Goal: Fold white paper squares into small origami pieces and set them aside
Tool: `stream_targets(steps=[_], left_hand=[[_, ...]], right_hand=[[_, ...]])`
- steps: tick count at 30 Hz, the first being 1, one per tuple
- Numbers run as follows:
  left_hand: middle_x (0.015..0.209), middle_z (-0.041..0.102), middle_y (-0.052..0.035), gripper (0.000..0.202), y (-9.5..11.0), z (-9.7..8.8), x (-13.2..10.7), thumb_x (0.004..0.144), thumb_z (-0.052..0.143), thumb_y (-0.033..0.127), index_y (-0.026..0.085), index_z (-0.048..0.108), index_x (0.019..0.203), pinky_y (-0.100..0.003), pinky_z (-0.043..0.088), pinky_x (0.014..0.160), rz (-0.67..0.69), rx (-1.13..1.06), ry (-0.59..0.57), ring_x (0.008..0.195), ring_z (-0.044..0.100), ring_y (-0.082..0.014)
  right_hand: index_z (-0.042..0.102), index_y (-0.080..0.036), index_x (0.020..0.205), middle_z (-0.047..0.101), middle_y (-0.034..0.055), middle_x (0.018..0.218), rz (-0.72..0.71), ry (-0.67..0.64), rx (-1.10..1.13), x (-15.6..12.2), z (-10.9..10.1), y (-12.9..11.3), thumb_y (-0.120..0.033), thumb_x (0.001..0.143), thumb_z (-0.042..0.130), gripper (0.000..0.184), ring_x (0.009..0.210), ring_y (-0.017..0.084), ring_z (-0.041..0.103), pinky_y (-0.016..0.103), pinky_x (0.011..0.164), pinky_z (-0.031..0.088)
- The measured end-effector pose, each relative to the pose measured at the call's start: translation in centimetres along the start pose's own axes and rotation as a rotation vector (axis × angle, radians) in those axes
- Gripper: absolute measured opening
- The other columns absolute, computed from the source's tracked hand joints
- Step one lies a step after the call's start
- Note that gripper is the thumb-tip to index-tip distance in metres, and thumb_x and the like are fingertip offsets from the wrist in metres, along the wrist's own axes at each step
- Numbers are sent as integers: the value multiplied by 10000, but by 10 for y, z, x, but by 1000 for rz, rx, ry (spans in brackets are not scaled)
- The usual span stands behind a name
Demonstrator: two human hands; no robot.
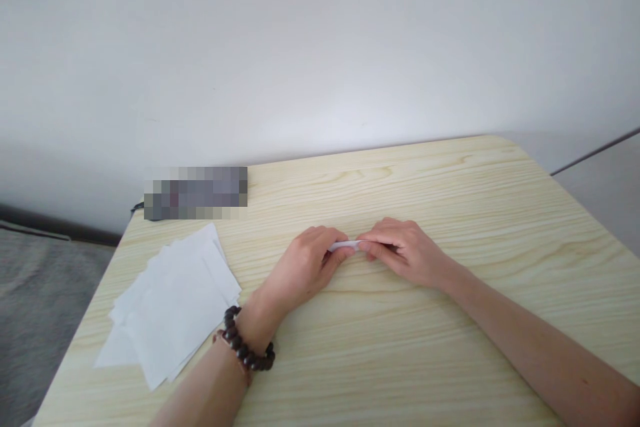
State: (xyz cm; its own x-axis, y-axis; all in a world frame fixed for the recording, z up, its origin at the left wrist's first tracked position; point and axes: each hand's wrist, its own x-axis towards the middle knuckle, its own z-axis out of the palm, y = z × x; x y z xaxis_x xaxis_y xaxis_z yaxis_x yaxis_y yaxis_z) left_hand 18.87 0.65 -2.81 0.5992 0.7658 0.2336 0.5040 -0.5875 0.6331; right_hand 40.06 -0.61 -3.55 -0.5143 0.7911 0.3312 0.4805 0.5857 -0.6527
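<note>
Between my two hands is a narrow strip of folded white paper (pixel 345 245), held just above or on the wooden table; which of the two I cannot tell. My left hand (pixel 315 255) pinches its left end between thumb and fingers, hiding that end. On the other side, my right hand (pixel 397 247) grips the right tip with thumb and fingertips. Only a short middle piece of the paper shows. A dark beaded bracelet (pixel 245 347) circles my left wrist.
Left of my left forearm lies a loose, fanned stack of white paper sheets (pixel 175 300). A blurred-out dark object (pixel 200 193) sits at the table's back left corner. The light wooden table (pixel 425 180) meets a white wall (pixel 320 47) behind.
</note>
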Motion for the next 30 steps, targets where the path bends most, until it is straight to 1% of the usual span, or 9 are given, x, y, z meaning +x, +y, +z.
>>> stream_targets(steps=[3, 6, 9, 12, 17, 22, 25, 27, 30], left_hand=[[755, 679, -17, 177, 0, 1, 0, 918, 537, 259, 152, 667, 864, -220, 444, 637, -36, -33, 33, 677, 590, -125], [694, 694, 13, 180, -2, -1, 1, 887, 592, 271, 165, 723, 826, -191, 419, 580, -132, -130, 54, 601, 573, -98], [663, 708, 21, 247, -4, -5, 1, 889, 586, 356, 182, 760, 894, -187, 404, 526, -228, -209, 9, 563, 580, -101], [706, 734, 2, 289, -3, -7, 2, 906, 550, 370, 171, 758, 928, -190, 426, 540, -252, -246, -27, 591, 614, -117], [754, 756, 3, 265, 1, -5, 3, 906, 554, 348, 173, 752, 880, -185, 429, 547, -259, -268, -8, 572, 599, -100], [780, 754, 7, 231, -1, -3, 4, 868, 606, 361, 187, 747, 927, -187, 437, 569, -274, -290, 44, 578, 586, -96], [744, 738, 12, 229, -4, -3, 3, 810, 675, 327, 194, 744, 983, -190, 422, 549, -287, -261, 36, 557, 556, -93], [721, 730, 10, 215, -5, -4, 2, 808, 674, 324, 189, 752, 957, -192, 416, 544, -299, -254, 15, 566, 557, -99], [738, 737, -6, 212, -3, -5, 2, 833, 643, 347, 175, 761, 868, -199, 436, 576, -321, -283, -1, 621, 601, -118]], right_hand=[[679, -186, 857, 686, -14, 677, 26, -1, 8, 0, 0, -1, -207, 963, 479, 227, 661, 107, 600, 225, 694, 426], [682, -193, 920, 702, -20, 677, 69, 29, 32, 1, 1, 0, -227, 961, 491, 198, 655, 102, 616, 213, 687, 436], [674, -194, 942, 707, -33, 645, 181, 48, 112, 1, 0, -1, -279, 944, 531, 166, 504, 75, 549, 184, 523, 400], [662, -184, 905, 707, -35, 629, 226, 42, 182, 1, -1, -3, -298, 935, 542, 169, 406, 56, 446, 180, 409, 320], [654, -172, 873, 699, -23, 639, 175, 58, 177, 1, -2, -6, -266, 938, 528, 170, 457, 48, 503, 159, 445, 342], [655, -178, 851, 687, -25, 616, 250, 84, 173, -1, 0, -4, -298, 928, 543, 182, 458, 54, 524, 159, 441, 349], [664, -187, 890, 695, -26, 626, 267, 63, 173, -1, -1, -2, -312, 922, 552, 171, 466, 64, 537, 167, 445, 358], [669, -190, 918, 713, -18, 672, 249, 45, 157, -1, -1, -1, -319, 897, 592, 152, 518, 78, 576, 174, 480, 384], [673, -194, 867, 725, -13, 719, 201, 34, 103, 1, -2, -2, -305, 876, 623, 122, 614, 95, 619, 184, 558, 414]])
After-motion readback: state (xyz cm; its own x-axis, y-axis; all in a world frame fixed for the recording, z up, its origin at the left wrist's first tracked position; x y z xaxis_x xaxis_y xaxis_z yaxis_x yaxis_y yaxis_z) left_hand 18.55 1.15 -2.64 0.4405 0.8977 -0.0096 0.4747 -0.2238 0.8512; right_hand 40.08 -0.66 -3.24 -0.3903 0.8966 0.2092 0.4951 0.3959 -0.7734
